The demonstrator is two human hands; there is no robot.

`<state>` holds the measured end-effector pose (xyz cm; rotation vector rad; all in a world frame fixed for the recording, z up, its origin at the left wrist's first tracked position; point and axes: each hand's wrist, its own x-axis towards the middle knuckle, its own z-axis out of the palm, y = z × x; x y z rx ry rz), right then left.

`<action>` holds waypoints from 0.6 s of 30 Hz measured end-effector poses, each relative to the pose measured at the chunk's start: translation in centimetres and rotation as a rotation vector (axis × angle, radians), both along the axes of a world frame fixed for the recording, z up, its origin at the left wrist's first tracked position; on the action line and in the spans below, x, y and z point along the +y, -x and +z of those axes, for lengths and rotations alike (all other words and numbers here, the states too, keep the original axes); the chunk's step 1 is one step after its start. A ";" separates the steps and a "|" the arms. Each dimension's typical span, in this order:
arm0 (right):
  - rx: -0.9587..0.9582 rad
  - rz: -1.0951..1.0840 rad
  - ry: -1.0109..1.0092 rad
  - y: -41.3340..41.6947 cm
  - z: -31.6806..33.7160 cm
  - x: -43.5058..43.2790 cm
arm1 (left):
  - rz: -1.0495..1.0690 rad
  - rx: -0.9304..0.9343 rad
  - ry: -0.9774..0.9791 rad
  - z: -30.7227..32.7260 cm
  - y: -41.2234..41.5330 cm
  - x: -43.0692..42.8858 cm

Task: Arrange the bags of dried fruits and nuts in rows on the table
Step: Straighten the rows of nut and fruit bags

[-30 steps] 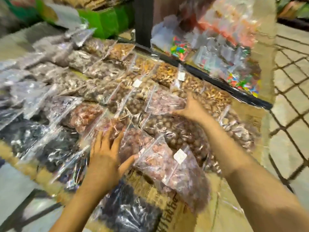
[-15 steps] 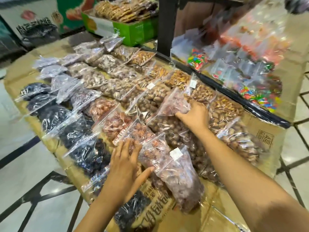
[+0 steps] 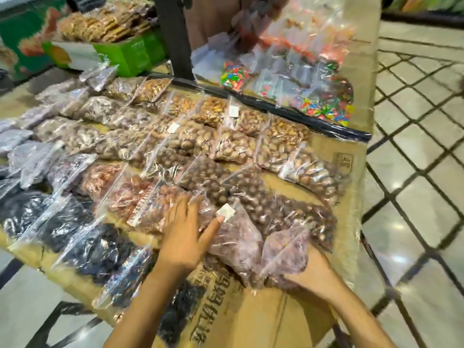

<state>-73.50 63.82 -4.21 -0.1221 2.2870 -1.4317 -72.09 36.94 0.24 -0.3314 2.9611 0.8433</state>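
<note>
Clear bags of nuts and dried fruit lie in slanted rows on a cardboard-covered table (image 3: pixel 266 320). My left hand (image 3: pixel 187 232) rests flat, fingers spread, on a bag of reddish nuts (image 3: pixel 160 209), its thumb touching a labelled bag of purplish-brown fruit (image 3: pixel 241 242). My right hand (image 3: pixel 313 275) grips the bottom of another purplish bag (image 3: pixel 286 252) at the near right end. Behind it lies a bag of round brown nuts (image 3: pixel 301 217). Dark dried-fruit bags (image 3: pixel 95 249) fill the near left row.
Bags of coloured candy (image 3: pixel 324 106) lie on a raised shelf behind a black rail (image 3: pixel 288 110). A dark post (image 3: pixel 173 36) and a green box of snacks (image 3: pixel 125 49) stand at the back. Tiled floor runs along the right and near left edges.
My right hand has pulled back from the middle rows with a purplish bag and set it at the near right end. The left hand slid slightly right over the reddish bag.
</note>
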 end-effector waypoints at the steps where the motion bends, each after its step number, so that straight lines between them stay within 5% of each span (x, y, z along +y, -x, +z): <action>1: 0.016 0.011 -0.048 -0.3 -0.5 0.6 | -0.036 0.017 -0.004 -0.1 0.2 0.4; 8: -0.113 0.337 -0.292 0.6 1.0 1.4 | -0.161 0.106 -0.010 -0.2 0.0 1.8; 12: 0.033 0.314 -0.490 0.1 -0.8 0.1 | -0.161 -0.029 0.104 -2.0 -0.7 1.9; 18: 0.007 -0.120 -0.109 -1.3 -3.2 -0.5 | -0.162 0.032 0.197 -5.0 -1.9 2.3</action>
